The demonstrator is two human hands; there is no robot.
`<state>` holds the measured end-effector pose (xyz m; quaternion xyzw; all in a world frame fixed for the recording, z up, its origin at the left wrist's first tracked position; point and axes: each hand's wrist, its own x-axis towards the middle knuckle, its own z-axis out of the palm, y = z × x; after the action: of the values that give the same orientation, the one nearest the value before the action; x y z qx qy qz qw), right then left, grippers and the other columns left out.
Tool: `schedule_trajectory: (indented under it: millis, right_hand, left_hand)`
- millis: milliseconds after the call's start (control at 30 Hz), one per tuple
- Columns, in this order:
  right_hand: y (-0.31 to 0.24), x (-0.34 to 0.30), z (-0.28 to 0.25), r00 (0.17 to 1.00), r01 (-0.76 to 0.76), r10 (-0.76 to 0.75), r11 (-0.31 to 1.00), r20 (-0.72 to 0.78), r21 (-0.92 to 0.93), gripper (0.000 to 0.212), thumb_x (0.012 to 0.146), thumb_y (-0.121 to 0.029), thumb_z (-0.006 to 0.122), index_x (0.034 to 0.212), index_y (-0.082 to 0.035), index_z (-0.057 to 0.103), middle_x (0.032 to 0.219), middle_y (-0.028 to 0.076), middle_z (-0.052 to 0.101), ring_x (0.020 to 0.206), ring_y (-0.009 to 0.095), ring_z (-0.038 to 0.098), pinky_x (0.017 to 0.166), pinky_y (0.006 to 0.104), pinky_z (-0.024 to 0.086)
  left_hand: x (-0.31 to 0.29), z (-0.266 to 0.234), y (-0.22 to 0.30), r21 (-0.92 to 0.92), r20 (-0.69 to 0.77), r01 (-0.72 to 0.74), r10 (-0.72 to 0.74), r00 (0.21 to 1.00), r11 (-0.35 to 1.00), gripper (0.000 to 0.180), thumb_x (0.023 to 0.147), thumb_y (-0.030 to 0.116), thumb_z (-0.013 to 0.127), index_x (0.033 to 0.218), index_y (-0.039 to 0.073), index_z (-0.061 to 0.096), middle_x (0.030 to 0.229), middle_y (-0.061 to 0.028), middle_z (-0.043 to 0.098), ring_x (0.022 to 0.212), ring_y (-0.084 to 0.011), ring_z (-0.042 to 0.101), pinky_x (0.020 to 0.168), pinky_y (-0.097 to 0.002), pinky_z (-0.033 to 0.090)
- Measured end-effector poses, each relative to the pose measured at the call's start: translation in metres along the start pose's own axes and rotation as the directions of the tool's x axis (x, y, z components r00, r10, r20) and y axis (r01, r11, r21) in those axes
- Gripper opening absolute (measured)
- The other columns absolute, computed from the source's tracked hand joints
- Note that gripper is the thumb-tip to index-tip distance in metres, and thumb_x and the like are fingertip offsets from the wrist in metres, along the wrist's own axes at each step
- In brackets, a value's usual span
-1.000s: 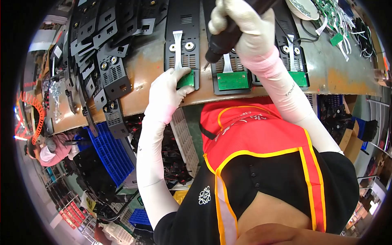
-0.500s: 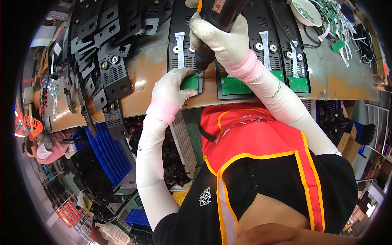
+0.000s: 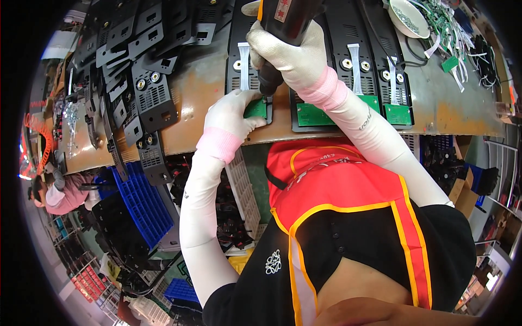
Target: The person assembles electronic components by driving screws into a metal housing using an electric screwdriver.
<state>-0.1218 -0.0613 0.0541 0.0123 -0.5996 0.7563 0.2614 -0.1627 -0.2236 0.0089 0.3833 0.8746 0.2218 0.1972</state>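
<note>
My right hand, in a white glove with a pink cuff, is wrapped round a black electric screwdriver. The tool's nose points down at the upper right corner of a small green circuit board. My gloved left hand holds that board, fingers along its upper edge and thumb by its lower one. Under the board lies a black slotted panel, with a white ribbon cable running up from the board. The tool's exact contact with the board is too small to make out.
More black panels lie to the right, bearing green boards and white cables. Stacked black metal plates fill the table's left. A white bowl of small parts stands far right beside cabled boards. Blue crates sit below the table edge.
The screwdriver's nose has moved slightly down and left, closer to the board's corner. My left hand and the board have shifted slightly to the right.
</note>
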Motion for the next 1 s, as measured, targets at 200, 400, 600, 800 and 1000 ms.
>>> schedule_trajectory:
  millis: [200, 400, 600, 800, 1000]
  right_hand:
    - [0.003, 0.0, 0.004, 0.999, -0.028, 0.027, 1.0, 0.039, 0.012, 0.03, 0.083, -0.004, 0.058, 0.112, 0.002, 0.054, 0.068, 0.001, 0.056, 0.056, 0.008, 0.055, 0.055, 0.0241, 0.047]
    - [0.007, -0.002, 0.007, 0.995, -0.007, 0.016, 0.996, 0.097, -0.091, 0.034, 0.081, -0.005, 0.061, 0.113, 0.002, 0.054, 0.069, -0.001, 0.056, 0.058, 0.007, 0.054, 0.054, 0.0225, 0.045]
    - [0.003, -0.004, 0.005, 0.989, -0.11, 0.109, 0.994, 0.098, 0.004, 0.032, 0.081, -0.006, 0.061, 0.112, 0.001, 0.055, 0.07, -0.001, 0.056, 0.057, 0.006, 0.054, 0.055, 0.0217, 0.044]
    - [0.005, -0.002, 0.004, 0.985, -0.027, 0.038, 0.997, 0.17, -0.068, 0.031, 0.082, -0.006, 0.06, 0.111, 0.002, 0.055, 0.07, -0.001, 0.055, 0.058, 0.006, 0.053, 0.055, 0.0218, 0.045]
    - [0.002, -0.002, 0.005, 0.99, -0.056, 0.063, 0.997, 0.123, -0.055, 0.031, 0.075, -0.008, 0.066, 0.105, -0.003, 0.059, 0.068, -0.004, 0.057, 0.062, 0.003, 0.053, 0.061, 0.021, 0.046]
  left_hand:
    - [0.0, -0.001, 0.001, 0.008, 0.028, 0.02, -0.02, 0.999, 1.0, 0.047, 0.068, 0.018, 0.074, 0.112, 0.012, 0.06, 0.101, -0.0107, 0.061, 0.096, -0.031, 0.058, 0.082, -0.0388, 0.047]
    - [-0.007, 0.001, 0.001, -0.067, -0.015, 0.014, -0.015, 1.0, 0.998, 0.047, 0.067, 0.016, 0.075, 0.112, 0.01, 0.06, 0.102, -0.012, 0.061, 0.097, -0.032, 0.058, 0.083, -0.0388, 0.046]
    - [-0.048, 0.024, -0.005, -0.833, -0.426, -0.012, -0.628, 0.652, 0.553, 0.025, 0.091, 0.022, 0.056, 0.103, -0.001, 0.055, 0.074, 0.0026, 0.052, 0.062, -0.0066, 0.047, 0.055, -0.0216, 0.041]
    - [-0.081, 0.056, 0.004, -0.978, 0.109, 0.01, -0.466, 0.878, -0.211, 0.025, 0.097, 0.028, 0.046, 0.089, 0.005, 0.052, 0.059, 0.0062, 0.024, 0.046, -0.0048, 0.021, 0.042, -0.0222, 0.019]
    - [-0.056, 0.054, 0.003, -0.907, 0.21, 0.045, -0.359, 0.909, -0.418, 0.033, 0.097, 0.029, 0.048, 0.07, 0.016, 0.034, 0.058, 0.0061, 0.022, 0.048, -0.0065, 0.021, 0.044, -0.0236, 0.02]
